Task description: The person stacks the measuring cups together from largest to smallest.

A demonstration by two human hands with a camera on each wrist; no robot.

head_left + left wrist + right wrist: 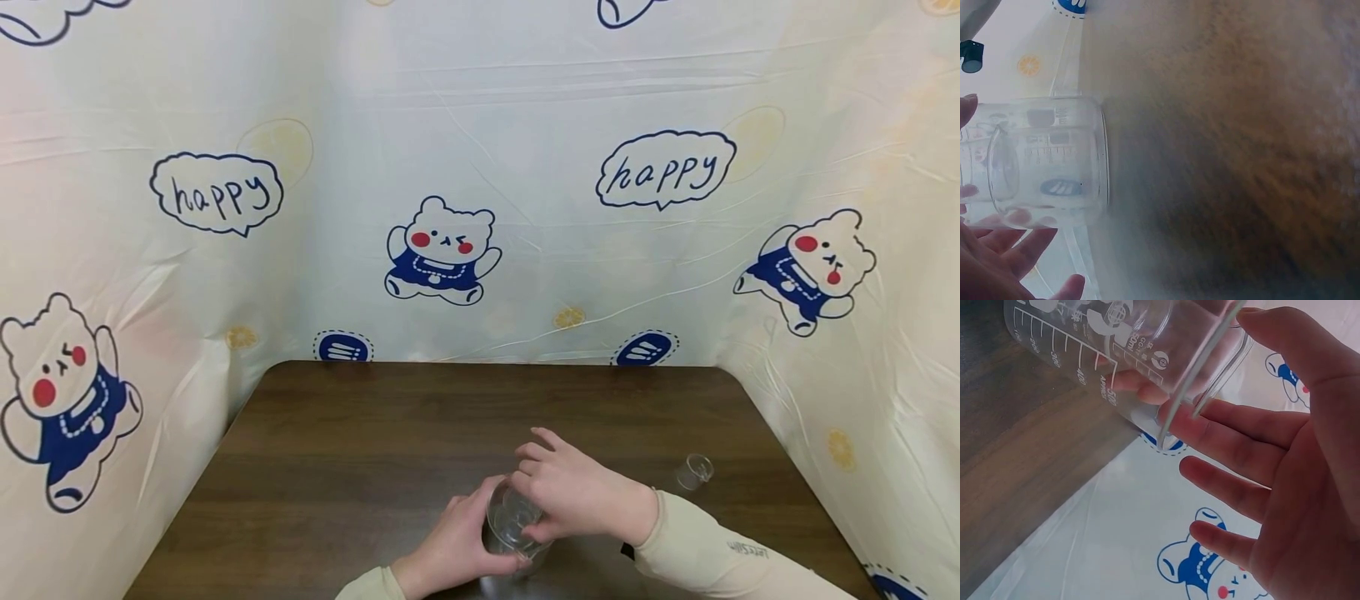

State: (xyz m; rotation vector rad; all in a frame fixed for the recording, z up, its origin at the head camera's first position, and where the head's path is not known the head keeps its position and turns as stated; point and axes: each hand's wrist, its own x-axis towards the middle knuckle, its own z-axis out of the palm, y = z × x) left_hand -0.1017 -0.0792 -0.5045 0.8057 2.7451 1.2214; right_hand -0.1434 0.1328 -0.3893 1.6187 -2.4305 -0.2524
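My left hand point(457, 537) grips a large clear glass beaker point(1063, 347) from the left side, its mouth tilted toward me in the head view. White graduations up to 500 run down its wall. Nested in it is a smaller glass beaker point(1054, 165), also marked with a scale. With thumb and index finger, my right hand point(566, 487) pinches the smaller beaker's rim point(1225, 372) at the large beaker's mouth. Its other fingers point(1229, 494) stretch out free. Left fingertips point(1138, 384) show through the glass in the right wrist view.
A tiny clear beaker point(695, 472) stands on the brown wooden table point(360, 442), right of and beyond my right forearm. A pale printed curtain point(540, 250) encloses the table at the back and both sides.
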